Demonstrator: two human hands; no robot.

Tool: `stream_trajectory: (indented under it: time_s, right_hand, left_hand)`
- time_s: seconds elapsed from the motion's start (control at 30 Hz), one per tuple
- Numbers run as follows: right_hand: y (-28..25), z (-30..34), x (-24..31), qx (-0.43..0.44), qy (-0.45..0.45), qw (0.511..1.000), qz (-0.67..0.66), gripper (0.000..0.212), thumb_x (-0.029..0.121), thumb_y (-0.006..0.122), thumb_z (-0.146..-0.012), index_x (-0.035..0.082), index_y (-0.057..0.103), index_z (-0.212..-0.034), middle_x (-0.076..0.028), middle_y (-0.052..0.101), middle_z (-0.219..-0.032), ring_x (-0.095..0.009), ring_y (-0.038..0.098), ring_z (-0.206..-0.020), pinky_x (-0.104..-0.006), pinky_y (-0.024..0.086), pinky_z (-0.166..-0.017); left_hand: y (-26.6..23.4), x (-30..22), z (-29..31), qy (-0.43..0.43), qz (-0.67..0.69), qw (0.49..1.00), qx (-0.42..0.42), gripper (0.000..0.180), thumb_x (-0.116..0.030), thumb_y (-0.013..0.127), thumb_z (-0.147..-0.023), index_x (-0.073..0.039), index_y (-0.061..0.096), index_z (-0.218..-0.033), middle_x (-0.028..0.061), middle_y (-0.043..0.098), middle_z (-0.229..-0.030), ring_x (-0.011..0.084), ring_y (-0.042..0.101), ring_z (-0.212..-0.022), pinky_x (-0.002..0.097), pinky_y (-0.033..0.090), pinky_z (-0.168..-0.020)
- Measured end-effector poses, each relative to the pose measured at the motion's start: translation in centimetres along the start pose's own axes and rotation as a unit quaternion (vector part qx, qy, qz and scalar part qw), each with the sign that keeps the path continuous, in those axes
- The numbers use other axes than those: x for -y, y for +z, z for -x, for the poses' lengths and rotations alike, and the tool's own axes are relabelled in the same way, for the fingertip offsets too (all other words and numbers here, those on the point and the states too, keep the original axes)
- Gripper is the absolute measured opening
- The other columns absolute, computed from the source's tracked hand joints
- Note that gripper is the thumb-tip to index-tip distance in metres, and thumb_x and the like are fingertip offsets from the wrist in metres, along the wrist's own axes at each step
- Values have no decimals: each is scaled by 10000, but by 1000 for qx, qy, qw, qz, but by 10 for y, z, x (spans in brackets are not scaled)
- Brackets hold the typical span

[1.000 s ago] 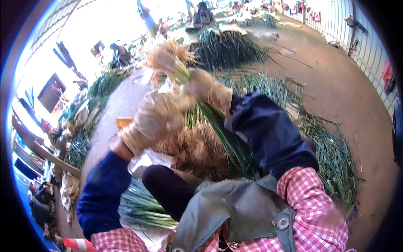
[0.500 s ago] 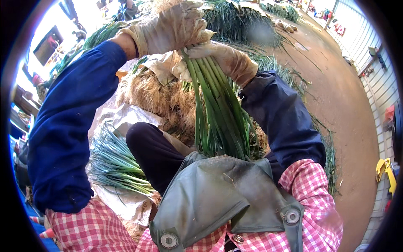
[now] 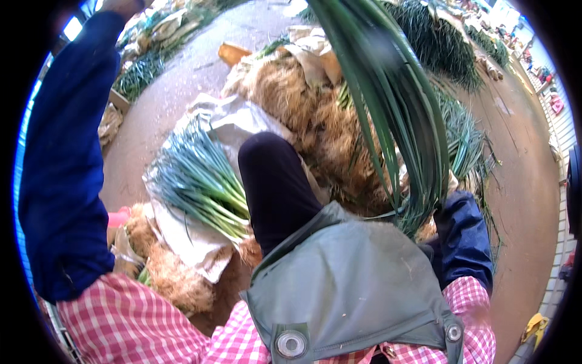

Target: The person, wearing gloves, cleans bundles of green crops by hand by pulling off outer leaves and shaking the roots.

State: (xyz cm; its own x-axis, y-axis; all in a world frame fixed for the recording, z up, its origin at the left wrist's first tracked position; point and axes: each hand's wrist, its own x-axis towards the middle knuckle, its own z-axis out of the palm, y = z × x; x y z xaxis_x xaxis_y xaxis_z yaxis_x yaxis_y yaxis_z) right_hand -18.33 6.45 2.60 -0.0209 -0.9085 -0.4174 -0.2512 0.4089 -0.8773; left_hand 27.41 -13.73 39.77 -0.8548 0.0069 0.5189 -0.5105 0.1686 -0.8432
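Overhead, well left of the knee, the left sleeve rises up the edge of the view, and only a sliver of the left hand shows at the top rim, so I cannot tell how its fingers are set. Just left of the knee, a pale sheet carries a laid pile of green onions, leaves fanned away from the person and white ends toward the lap. Below the knee hangs a grey apron. Beyond the knee and a little to its right sits a tan root heap, dry and tangled. Right of the knee, a bunch of long green leaves hangs down from the top of the view, its tips reaching the right sleeve; its upper end is out of frame. The right hand is out of view, so its grip cannot be told either. Judging by this, the step in hand is lifting the bunch high above the lap, probably to shake or straighten it. A next move would call for a firm hold near the root end and a controlled lowering toward the sheet, keeping the leaves aligned with the pile and clear of the heap.
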Motion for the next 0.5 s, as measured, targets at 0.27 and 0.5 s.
stream_trajectory:
  time_s: [0.27, 0.5]
  right_hand:
    - [-114, -25, -85, -394, -43, 917, 49, 332, 309, 578, -899, 31, 646, -1068, -44, 692, -896, -135, 619, -647, -268, 483, -553]
    - [92, 109, 217, -220, -486, 836, -129, 348, 285, 457, -981, 33, 554, -1200, -146, 625, -1143, -204, 666, -942, -281, 559, -672]
  left_hand:
    - [-27, 20, -54, -112, -8, 975, 191, 103, -192, 643, -673, -175, 667, -772, 39, 677, -752, 240, 674, -719, 392, 535, -640]
    - [-28, -4, -56, -27, -2, 965, 262, 57, -170, 631, -655, -170, 679, -686, 54, 647, -621, 251, 660, -622, 391, 510, -584]
